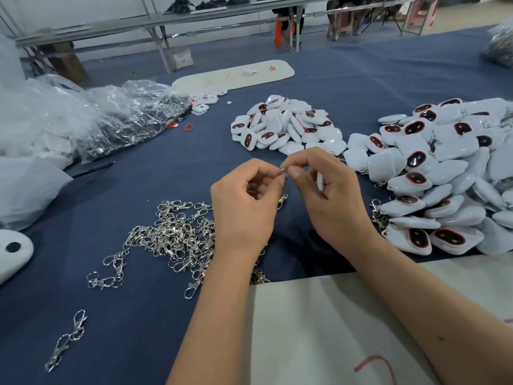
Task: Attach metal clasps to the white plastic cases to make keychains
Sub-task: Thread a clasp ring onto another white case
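Note:
My left hand (244, 207) and my right hand (330, 190) meet above the blue table, fingertips pinched together on a small metal clasp (283, 173); its swivel hook (282, 201) dangles below my left fingers. A white plastic case (320, 181) is tucked in my right palm, mostly hidden. Loose silver clasps (172, 237) lie in a heap left of my left wrist. A pile of white cases with dark red-rimmed windows (286, 125) sits beyond my hands. A larger pile of cases (444, 173), some with clasps on them, lies to the right.
Clear plastic bags (111, 118) with metal parts lie at the left. A white board (236, 75) lies at the far side, and another white board (333, 329) lies under my forearms. Two stray clasps (68, 340) lie near the front left. Benches stand beyond the table.

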The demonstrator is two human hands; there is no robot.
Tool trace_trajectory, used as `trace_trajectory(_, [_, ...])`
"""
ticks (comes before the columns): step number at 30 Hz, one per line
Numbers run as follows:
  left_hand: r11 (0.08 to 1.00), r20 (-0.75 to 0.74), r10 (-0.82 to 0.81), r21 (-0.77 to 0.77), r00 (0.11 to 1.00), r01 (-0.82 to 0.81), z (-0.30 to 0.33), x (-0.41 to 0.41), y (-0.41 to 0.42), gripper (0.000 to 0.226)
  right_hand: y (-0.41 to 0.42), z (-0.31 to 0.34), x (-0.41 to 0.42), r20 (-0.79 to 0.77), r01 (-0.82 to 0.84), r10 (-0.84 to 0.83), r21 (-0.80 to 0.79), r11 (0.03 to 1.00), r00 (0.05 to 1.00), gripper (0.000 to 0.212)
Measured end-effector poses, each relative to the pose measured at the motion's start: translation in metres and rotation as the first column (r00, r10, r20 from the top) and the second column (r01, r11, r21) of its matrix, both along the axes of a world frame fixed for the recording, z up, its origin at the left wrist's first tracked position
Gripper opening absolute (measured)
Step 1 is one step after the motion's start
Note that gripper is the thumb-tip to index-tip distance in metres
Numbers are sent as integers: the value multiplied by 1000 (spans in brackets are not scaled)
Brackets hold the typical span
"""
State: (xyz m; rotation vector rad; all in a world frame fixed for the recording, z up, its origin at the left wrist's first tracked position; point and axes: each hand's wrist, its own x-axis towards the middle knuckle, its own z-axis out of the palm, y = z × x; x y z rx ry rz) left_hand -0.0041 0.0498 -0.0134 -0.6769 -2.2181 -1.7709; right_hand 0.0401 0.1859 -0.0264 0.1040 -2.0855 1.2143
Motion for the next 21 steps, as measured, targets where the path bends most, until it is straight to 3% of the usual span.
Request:
trace_trajectory(6, [998,23,8,66,1000,-9,0,-2,-1,9,-1,0,1,17,-9,9,-24,1000,1000,13])
trace_trajectory(21, [999,71,46,-12,996,-46,-7,-2,2,13,-3,4,4,19,34,-34,-12,999,999,11])
